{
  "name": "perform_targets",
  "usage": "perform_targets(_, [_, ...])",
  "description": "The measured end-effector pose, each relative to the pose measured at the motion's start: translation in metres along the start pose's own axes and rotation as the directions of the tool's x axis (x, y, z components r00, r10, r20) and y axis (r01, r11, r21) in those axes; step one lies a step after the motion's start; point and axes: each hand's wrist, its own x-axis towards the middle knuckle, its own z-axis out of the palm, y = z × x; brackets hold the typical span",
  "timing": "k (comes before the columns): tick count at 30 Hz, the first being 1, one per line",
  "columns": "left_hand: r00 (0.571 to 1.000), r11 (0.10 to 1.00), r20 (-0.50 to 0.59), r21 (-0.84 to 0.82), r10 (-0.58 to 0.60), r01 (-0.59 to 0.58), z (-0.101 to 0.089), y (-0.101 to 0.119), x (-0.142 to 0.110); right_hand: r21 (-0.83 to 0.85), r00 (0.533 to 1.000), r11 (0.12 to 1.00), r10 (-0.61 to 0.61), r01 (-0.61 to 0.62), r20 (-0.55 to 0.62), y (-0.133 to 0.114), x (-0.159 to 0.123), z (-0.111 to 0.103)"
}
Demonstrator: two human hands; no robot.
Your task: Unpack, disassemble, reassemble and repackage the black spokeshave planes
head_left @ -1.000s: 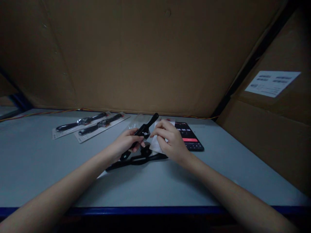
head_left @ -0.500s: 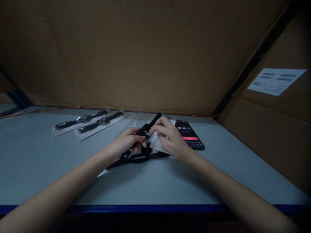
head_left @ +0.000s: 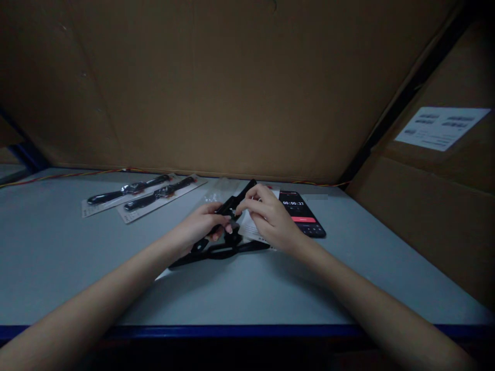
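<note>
My left hand (head_left: 199, 224) is closed around a long, narrow black part (head_left: 246, 192), which slants up and away to the right. Close to its middle, my right hand (head_left: 273, 219) has thumb and fingers pinched together; a small shiny bit shows at the fingertips, too small to name. Below both hands, another long black piece (head_left: 224, 252) lies on the table. A printed white card (head_left: 249, 232) sits partly hidden behind my right hand.
Two carded packs, a rear pack (head_left: 116, 195) and a front pack (head_left: 160, 197), each hold a black part. A clear plastic bag (head_left: 220, 189) lies behind my hands. A phone (head_left: 303, 214) showing a timer lies at right. Cardboard walls (head_left: 240, 103) enclose the table (head_left: 96, 273).
My right hand's fingers have shifted very slightly against the black part. Both hands otherwise stay in place, and the view has tilted a little.
</note>
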Motion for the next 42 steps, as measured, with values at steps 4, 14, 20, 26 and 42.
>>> perform_targets(4, [1.0, 1.0, -0.011, -0.013, -0.004, 0.004, -0.0007, -0.0022, 0.0013, -0.138, 1.0, 0.99, -0.001, 0.001, 0.001, -0.0002, -0.0007, -0.0023])
perform_targets(14, [0.999, 1.0, 0.021, -0.01, 0.03, -0.029, -0.0034, -0.0064, 0.004, 0.02, 0.999, 1.0, -0.014, 0.013, 0.053, -0.0029, 0.0004, 0.001])
perform_targets(20, [1.0, 1.0, 0.02, -0.012, 0.016, -0.016, -0.0029, -0.0065, 0.0036, -0.006, 0.999, 1.0, 0.013, -0.012, 0.038, -0.0028, 0.0008, -0.002])
perform_targets(26, [0.998, 0.999, 0.051, -0.03, 0.039, -0.038, -0.0035, -0.0075, 0.0039, -0.062, 0.997, 0.996, 0.065, -0.063, 0.037, -0.005, 0.0001, 0.0008])
perform_targets(42, [0.997, 0.999, 0.069, 0.042, -0.032, 0.029, -0.0046, -0.0103, 0.0055, 0.073, 0.986, 0.996, -0.057, 0.046, 0.154, -0.002, 0.0002, 0.0017])
